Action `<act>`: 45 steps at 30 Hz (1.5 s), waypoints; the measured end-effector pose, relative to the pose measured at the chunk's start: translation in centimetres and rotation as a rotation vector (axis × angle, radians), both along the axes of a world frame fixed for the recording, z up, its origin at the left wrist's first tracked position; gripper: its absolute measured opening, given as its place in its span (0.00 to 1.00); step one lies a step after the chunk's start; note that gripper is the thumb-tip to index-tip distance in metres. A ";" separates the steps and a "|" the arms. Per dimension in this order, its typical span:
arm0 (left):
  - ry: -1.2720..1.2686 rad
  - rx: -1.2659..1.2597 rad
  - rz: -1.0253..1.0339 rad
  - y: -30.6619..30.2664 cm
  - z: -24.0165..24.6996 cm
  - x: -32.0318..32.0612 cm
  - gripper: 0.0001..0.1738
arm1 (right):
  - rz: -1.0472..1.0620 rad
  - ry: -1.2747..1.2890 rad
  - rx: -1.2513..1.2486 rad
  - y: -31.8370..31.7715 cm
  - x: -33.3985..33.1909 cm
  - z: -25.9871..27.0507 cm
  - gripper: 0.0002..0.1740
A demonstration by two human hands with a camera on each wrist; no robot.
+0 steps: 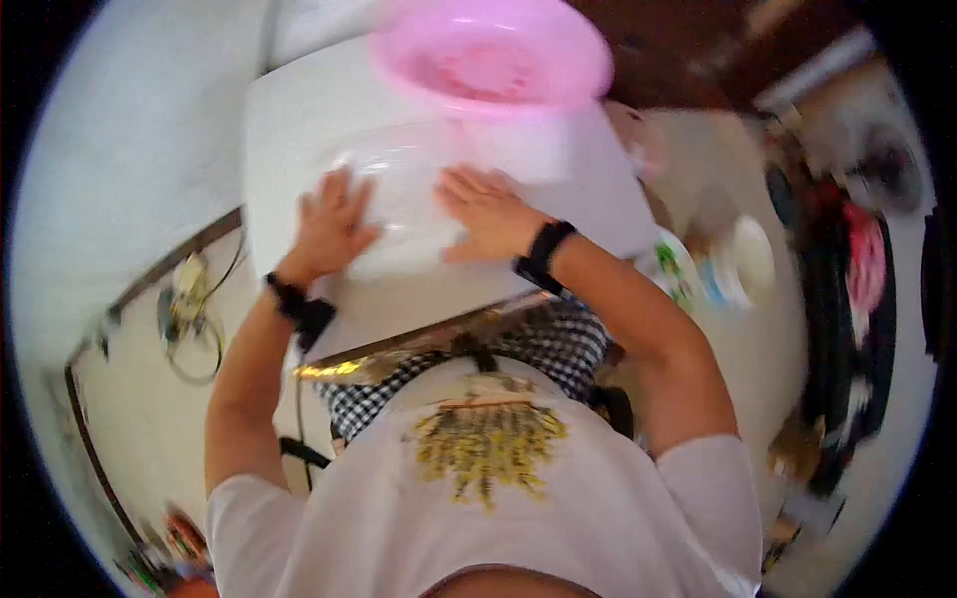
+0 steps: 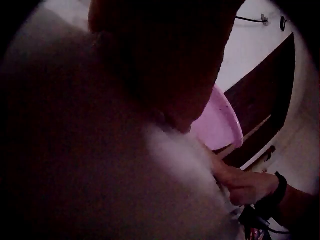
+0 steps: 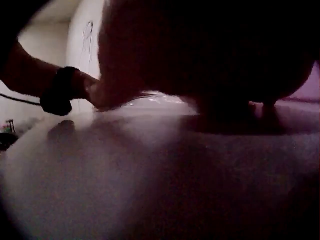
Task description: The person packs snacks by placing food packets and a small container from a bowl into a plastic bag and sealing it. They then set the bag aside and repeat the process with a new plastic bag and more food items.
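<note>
A clear, shiny plastic sheet or film (image 1: 399, 164) lies on the white tabletop (image 1: 299, 110); its exact outline is blurred. At its left edge the left hand (image 1: 337, 227) rests with fingers spread. The right hand (image 1: 488, 214) lies palm down at its right side, fingers extended toward the left hand. Neither hand is curled round anything. In the left wrist view the near hand (image 2: 165, 55) is a dark shape, with the right hand (image 2: 245, 185) beyond it. The right wrist view shows its own hand (image 3: 210, 55) dark above the surface.
A pink basin (image 1: 488, 65) stands at the table's far edge, with small reddish things inside that are too blurred to name. To the right, below table height, are a white container (image 1: 753, 261) and a plate with something green (image 1: 668, 264). A cable (image 1: 194, 349) lies at the left.
</note>
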State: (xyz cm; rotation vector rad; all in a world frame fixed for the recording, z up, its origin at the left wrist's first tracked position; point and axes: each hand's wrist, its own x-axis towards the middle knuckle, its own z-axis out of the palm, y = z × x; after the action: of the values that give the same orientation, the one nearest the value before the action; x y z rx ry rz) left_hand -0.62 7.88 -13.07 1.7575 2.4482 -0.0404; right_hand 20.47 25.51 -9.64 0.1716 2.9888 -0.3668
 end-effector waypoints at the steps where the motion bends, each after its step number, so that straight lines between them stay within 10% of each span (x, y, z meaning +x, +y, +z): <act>1: -0.022 -0.013 -0.031 0.2 0.3 -0.7 0.39 | -0.024 -0.001 -0.045 0.6 1.0 0.6 0.48; 2: -0.153 0.400 -0.379 -0.5 -5.4 -6.3 0.39 | -0.054 0.244 -0.169 1.5 2.7 0.8 0.42; 5: -0.181 0.505 -0.285 -1.1 1.0 -3.0 0.30 | -0.275 0.637 -0.502 4.0 12.2 4.4 0.28; 9: -0.442 0.501 -0.138 -1.3 3.0 -0.5 0.26 | -0.843 0.561 -0.397 8.1 28.6 5.0 0.17; 13: -0.407 0.372 -0.170 0.1 4.4 2.6 0.22 | -1.248 0.268 -0.334 8.5 39.7 -6.1 0.16; 23: -0.541 0.335 -0.299 5.6 7.7 12.3 0.16 | -0.913 0.482 -0.127 3.3 35.0 -14.2 0.12; 29: -0.584 0.270 -0.331 7.5 8.1 14.5 0.15 | -1.503 0.509 -0.497 6.6 35.9 -10.1 0.06; 30: -0.597 0.281 -0.344 7.8 8.0 14.8 0.15 | -1.406 1.039 -0.864 7.8 37.5 -14.0 0.07; 32: -0.622 0.300 -0.370 8.2 8.0 15.5 0.15 | -1.393 1.029 -0.627 9.4 39.9 -14.3 0.08; 34: -0.622 0.309 -0.394 8.8 7.8 16.1 0.15 | -1.419 1.538 -1.285 9.0 38.1 -9.6 0.09; 39: -0.692 0.372 -0.463 10.6 7.8 18.4 0.21 | -1.182 1.354 -0.874 9.5 36.8 -6.1 0.12; 43: -0.822 0.428 -0.441 11.5 7.9 20.7 0.32 | -0.450 1.720 -2.184 8.0 30.0 -2.5 0.16; 45: -1.137 0.430 -0.193 11.0 8.2 22.9 0.35 | -0.296 1.611 -2.303 6.4 26.1 -1.3 0.16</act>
State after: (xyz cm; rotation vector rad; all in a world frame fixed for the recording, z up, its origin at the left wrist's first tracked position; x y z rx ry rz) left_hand 22.24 18.86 -4.83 1.4612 1.4854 1.1755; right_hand 46.57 31.95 -10.92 0.0186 -0.2091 2.0518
